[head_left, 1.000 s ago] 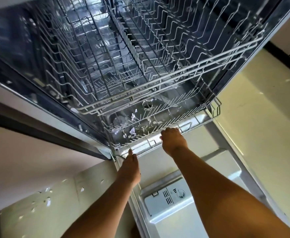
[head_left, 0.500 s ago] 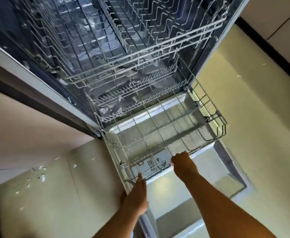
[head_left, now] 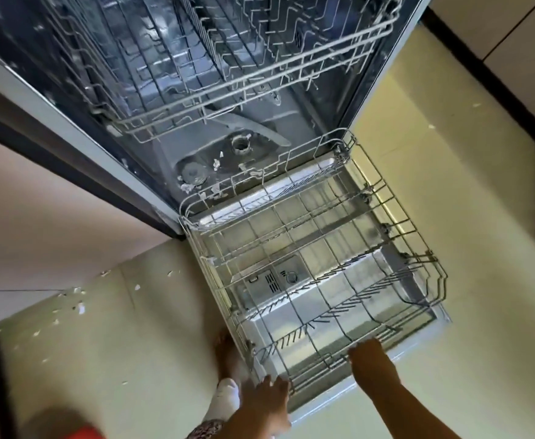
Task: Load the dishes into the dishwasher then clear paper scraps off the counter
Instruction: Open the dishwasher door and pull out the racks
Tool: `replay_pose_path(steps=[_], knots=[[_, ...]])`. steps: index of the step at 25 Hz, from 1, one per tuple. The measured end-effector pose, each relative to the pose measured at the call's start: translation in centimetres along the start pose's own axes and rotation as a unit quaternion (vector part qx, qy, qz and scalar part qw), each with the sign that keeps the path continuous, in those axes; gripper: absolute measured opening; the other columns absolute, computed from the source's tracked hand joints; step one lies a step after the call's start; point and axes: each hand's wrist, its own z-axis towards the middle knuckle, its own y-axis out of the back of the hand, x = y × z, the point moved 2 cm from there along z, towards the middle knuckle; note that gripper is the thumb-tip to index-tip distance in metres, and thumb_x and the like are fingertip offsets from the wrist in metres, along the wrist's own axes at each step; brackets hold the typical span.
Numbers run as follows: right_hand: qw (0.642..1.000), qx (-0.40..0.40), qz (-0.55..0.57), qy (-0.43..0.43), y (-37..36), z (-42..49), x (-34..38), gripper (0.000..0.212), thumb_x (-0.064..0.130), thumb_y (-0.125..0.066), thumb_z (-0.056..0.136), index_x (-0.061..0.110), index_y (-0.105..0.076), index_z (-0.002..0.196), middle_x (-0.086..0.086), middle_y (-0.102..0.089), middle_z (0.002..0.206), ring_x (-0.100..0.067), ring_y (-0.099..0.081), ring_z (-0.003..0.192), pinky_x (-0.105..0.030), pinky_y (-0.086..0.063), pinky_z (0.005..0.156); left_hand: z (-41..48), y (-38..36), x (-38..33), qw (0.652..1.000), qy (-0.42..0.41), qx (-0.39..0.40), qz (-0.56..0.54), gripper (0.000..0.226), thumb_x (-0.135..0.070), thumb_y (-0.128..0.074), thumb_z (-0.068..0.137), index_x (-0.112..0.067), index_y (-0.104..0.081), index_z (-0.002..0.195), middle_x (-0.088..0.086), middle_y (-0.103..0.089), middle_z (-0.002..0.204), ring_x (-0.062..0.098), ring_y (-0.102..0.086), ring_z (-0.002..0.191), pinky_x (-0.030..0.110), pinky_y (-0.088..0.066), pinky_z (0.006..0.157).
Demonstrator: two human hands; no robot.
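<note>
Kitchen seen from above, looking down at an open dishwasher. On the pale cream floor (head_left: 117,359) at the left lie small torn white paper scraps (head_left: 79,307), scattered and apart from one another; no worktop and no dishes are in view.

Right of them a bare foot (head_left: 225,353) stands beside the machine. The left hand (head_left: 269,394) reaches to the near left corner of the white wire lower rack (head_left: 317,258); its fingers (head_left: 283,383) touch the rim, but blur hides whether they hook it.

The rack sits empty, drawn out over the lowered steel door (head_left: 323,397), probably so dishes can be set in from above. Behind it, the stainless-steel dishwasher (head_left: 196,147) tub shows more pale scraps on its bottom, with the grey wire upper rack (head_left: 244,90) in place above.

Further right, the right hand (head_left: 370,359) holds the near rim, fingers curled over the wire, likely to steady the rack. Loading has not begun.
</note>
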Motion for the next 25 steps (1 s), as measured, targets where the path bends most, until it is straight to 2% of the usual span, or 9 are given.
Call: replay_pose_path(steps=[4, 6, 8, 10, 13, 17, 21, 23, 25], knots=[[1.0, 0.008, -0.018, -0.005, -1.1, -0.2, -0.1, 0.014, 0.007, -0.053, 0.045, 0.013, -0.053, 0.032, -0.003, -0.047, 0.032, -0.018, -0.052, 0.034, -0.018, -0.039, 0.05, -0.5, 0.5, -0.4, 0.999, 0.003, -0.003, -0.042, 0.083, -0.043, -0.05, 0.09, -0.018, 0.003, 0.149, 0.004, 0.008, 0.159, 0.03, 0.003, 0.146, 0.057, -0.007, 0.114], [0.997, 0.071, -0.031, 0.007, -1.0, 0.3, 0.1, 0.008, 0.004, -0.065, 0.056, 0.011, -0.066, 0.051, -0.006, -0.062, 0.05, -0.024, -0.063, 0.054, -0.028, -0.051, 0.061, -1.3, 1.9, -0.3, 0.996, 0.004, -0.037, -0.083, 0.08, -0.038, -0.049, 0.093, -0.017, 0.004, 0.15, 0.003, 0.01, 0.158, 0.028, 0.006, 0.146, 0.05, -0.009, 0.118], [0.997, 0.04, -0.061, 0.016, -0.1, 0.2, 0.4, 0.009, 0.006, -0.065, 0.066, 0.013, -0.07, 0.062, -0.006, -0.066, 0.061, -0.022, -0.065, 0.066, -0.03, -0.053, 0.064, -2.3, 3.9, -0.3, 0.99, -0.004, -0.095, -0.107, 0.075, -0.032, -0.047, 0.096, -0.013, 0.002, 0.15, 0.004, 0.006, 0.159, 0.027, 0.005, 0.146, 0.041, -0.007, 0.119], [0.997, 0.059, -0.034, 0.023, -0.8, -0.3, 0.0, 0.016, 0.009, -0.057, 0.055, 0.017, -0.062, 0.043, -0.007, -0.058, 0.044, -0.02, -0.061, 0.046, -0.028, -0.052, 0.047, -3.8, 6.3, 0.2, 0.975, -0.003, -0.167, -0.148, 0.07, -0.027, -0.044, 0.098, -0.013, 0.001, 0.15, 0.004, 0.005, 0.159, 0.023, 0.004, 0.146, 0.035, -0.005, 0.118], [0.999, 0.02, -0.016, 0.022, -4.2, 0.0, -0.9, 0.027, 0.026, -0.044, 0.06, 0.02, -0.067, 0.047, -0.006, -0.064, 0.052, -0.024, -0.067, 0.054, -0.032, -0.054, 0.043, -5.5, 9.1, 2.2, 0.948, 0.013, -0.243, -0.203, 0.068, -0.026, -0.041, 0.099, -0.015, 0.002, 0.15, 0.002, 0.006, 0.158, 0.017, 0.006, 0.146, 0.03, -0.002, 0.117], [0.993, -0.014, -0.082, 0.09, -3.8, -0.6, 2.3, 0.063, 0.028, -0.021, 0.09, 0.011, -0.073, 0.059, -0.007, -0.069, 0.062, -0.032, -0.059, 0.08, -0.029, -0.048, 0.08, -8.8, 13.3, 4.6, 0.917, 0.055, -0.321, -0.232, 0.068, -0.028, -0.042, 0.098, -0.014, 0.0, 0.15, 0.005, 0.003, 0.159, 0.018, 0.002, 0.146, 0.027, -0.01, 0.118], [0.992, -0.049, -0.041, 0.107, 4.5, -0.7, 8.5, 0.065, 0.036, -0.025, 0.093, 0.011, -0.075, 0.059, -0.005, -0.07, 0.064, -0.019, -0.07, 0.066, -0.024, -0.055, 0.057, -13.3, 17.6, 5.2, 0.875, 0.049, -0.411, -0.25, 0.071, -0.025, -0.041, 0.098, -0.015, 0.006, 0.15, 0.002, 0.01, 0.158, 0.016, 0.008, 0.145, 0.025, -0.01, 0.118], [0.996, 0.0, -0.027, 0.09, 10.3, -0.6, 11.8, 0.066, 0.04, -0.02, 0.095, 0.006, -0.076, 0.083, -0.011, -0.073, 0.089, -0.023, -0.07, 0.088, -0.025, -0.05, 0.085, -15.4, 20.3, 5.3, 0.847, 0.045, -0.467, -0.249, 0.073, -0.025, -0.043, 0.098, -0.015, 0.008, 0.149, 0.0, 0.016, 0.156, 0.013, 0.015, 0.142, 0.027, -0.015, 0.118], [0.99, -0.097, 0.049, 0.094, 17.6, 1.0, 14.8, 0.056, 0.037, -0.022, 0.1, -0.002, -0.048, 0.131, -0.02, -0.044, 0.14, -0.029, -0.037, 0.134, -0.029, -0.02, 0.113, -17.4, 23.4, 5.4, 0.818, 0.043, -0.527, -0.228, 0.075, -0.026, -0.044, 0.097, -0.014, 0.008, 0.149, -0.001, 0.023, 0.151, 0.013, 0.018, 0.14, 0.029, -0.019, 0.118]])
